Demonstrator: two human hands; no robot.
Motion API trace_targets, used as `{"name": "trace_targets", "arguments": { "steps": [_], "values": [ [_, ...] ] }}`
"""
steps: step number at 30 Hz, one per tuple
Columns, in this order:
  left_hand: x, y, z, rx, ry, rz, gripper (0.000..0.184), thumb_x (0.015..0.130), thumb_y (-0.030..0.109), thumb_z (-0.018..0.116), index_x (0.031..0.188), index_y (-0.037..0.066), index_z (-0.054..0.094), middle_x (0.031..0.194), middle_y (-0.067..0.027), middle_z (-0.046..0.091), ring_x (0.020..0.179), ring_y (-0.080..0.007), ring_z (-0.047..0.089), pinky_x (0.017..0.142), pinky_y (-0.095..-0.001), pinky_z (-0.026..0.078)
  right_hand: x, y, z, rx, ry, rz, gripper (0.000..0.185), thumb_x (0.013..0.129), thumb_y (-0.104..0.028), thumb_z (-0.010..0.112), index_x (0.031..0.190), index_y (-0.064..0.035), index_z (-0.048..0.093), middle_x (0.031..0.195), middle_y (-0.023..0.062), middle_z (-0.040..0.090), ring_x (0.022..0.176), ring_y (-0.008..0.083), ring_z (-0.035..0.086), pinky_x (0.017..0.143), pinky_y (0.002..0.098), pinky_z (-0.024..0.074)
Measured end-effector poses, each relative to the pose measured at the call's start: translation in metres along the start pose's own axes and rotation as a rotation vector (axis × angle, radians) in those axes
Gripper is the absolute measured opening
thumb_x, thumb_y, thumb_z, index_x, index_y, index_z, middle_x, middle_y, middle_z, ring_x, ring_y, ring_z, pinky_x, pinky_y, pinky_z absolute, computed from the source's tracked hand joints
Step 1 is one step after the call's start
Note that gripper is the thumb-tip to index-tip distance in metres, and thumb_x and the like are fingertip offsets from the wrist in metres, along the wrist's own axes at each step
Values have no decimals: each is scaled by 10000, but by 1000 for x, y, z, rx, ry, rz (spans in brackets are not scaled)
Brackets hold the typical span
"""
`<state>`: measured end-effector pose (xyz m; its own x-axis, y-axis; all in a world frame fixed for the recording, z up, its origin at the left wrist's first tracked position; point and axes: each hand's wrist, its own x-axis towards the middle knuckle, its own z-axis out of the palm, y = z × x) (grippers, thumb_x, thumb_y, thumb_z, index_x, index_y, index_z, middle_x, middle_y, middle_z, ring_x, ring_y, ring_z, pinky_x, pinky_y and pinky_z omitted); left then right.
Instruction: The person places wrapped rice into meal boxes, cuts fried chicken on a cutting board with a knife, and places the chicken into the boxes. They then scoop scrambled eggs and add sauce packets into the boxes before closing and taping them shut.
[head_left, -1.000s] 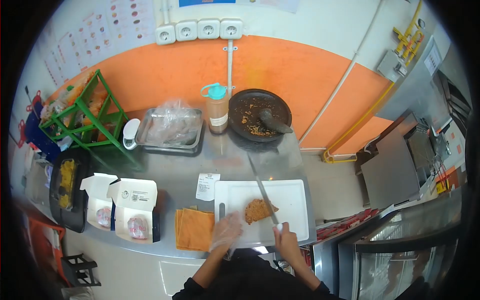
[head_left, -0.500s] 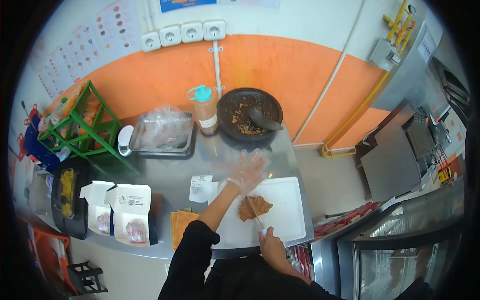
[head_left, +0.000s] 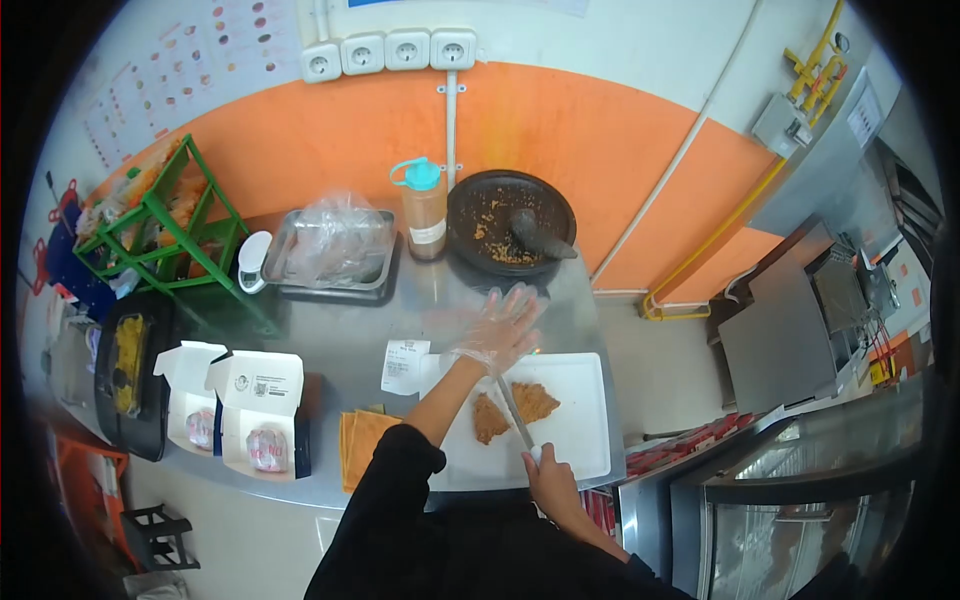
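A knife [head_left: 516,411] lies between two separated pieces of brown fried food, a left piece [head_left: 489,418] and a right piece [head_left: 535,401], on a white cutting board [head_left: 580,440]. Its white handle is gripped by my right hand [head_left: 553,483] near the board's front edge. My left hand [head_left: 502,327], in a clear plastic glove, is spread flat over the far end of the blade, fingers apart. Left of the board are a paper receipt [head_left: 404,367] and an orange-brown cloth [head_left: 366,447], partly behind my left sleeve.
A stone mortar with pestle [head_left: 510,224], a teal-capped bottle [head_left: 425,212] and a metal tray with plastic bags [head_left: 335,250] stand at the back. Leftward are a green rack [head_left: 165,220], a white scale [head_left: 254,262], two open boxes [head_left: 262,385] and a black container [head_left: 131,375].
My gloved left hand has moved from the board's left side to the blade's far end. The food, whole before, is now in two parts with the knife between them.
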<state>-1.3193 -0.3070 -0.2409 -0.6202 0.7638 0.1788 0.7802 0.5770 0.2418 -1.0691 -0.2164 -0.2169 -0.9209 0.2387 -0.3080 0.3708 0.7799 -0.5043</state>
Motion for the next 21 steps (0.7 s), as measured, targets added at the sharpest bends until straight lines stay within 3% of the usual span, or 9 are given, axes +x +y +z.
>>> {"name": "trace_targets", "arguments": {
  "steps": [1,5,8,14,16,21],
  "values": [
    [-1,5,-9,50,149,23,584,1007,400,247,1501,96,184,1569,-111,161,1457,-306,71,1180,-489,36,-5,-4,-7,26,2,12,356,967,-343,494,994,5,425,681,322,597,691,532,596,606,587,484],
    [21,22,-30,52,180,70,610,1005,416,240,1498,66,163,1564,-101,182,1458,-265,88,1186,-468,54,-3,1,-18,-17,104,32,350,964,-341,500,994,0,427,694,326,600,695,537,594,608,591,481],
    [36,17,6,-74,59,55,600,1003,409,258,1507,102,153,1571,-115,146,1460,-287,69,1184,-478,32,11,20,-11,-3,76,52,351,963,-342,504,997,-1,428,691,329,599,693,534,596,608,588,484],
    [31,8,26,-21,-21,19,575,1006,385,248,1505,112,169,1565,-80,189,1458,-247,103,1190,-446,66,25,31,0,-46,-18,109,375,960,-371,499,1004,-5,430,691,331,598,688,528,604,613,599,484],
    [30,5,31,-103,-97,-23,607,1006,380,269,1505,61,134,1567,-84,175,1461,-271,54,1190,-453,31,26,35,6,-31,-54,141,377,959,-374,501,1002,-6,431,697,331,599,691,526,605,617,595,486],
    [25,5,23,-73,-91,-18,609,1002,379,282,1504,60,145,1569,-88,167,1460,-273,64,1188,-455,44,30,31,5,2,-71,158,373,956,-377,509,991,-13,436,717,330,604,706,522,607,624,589,489]
  ]
}}
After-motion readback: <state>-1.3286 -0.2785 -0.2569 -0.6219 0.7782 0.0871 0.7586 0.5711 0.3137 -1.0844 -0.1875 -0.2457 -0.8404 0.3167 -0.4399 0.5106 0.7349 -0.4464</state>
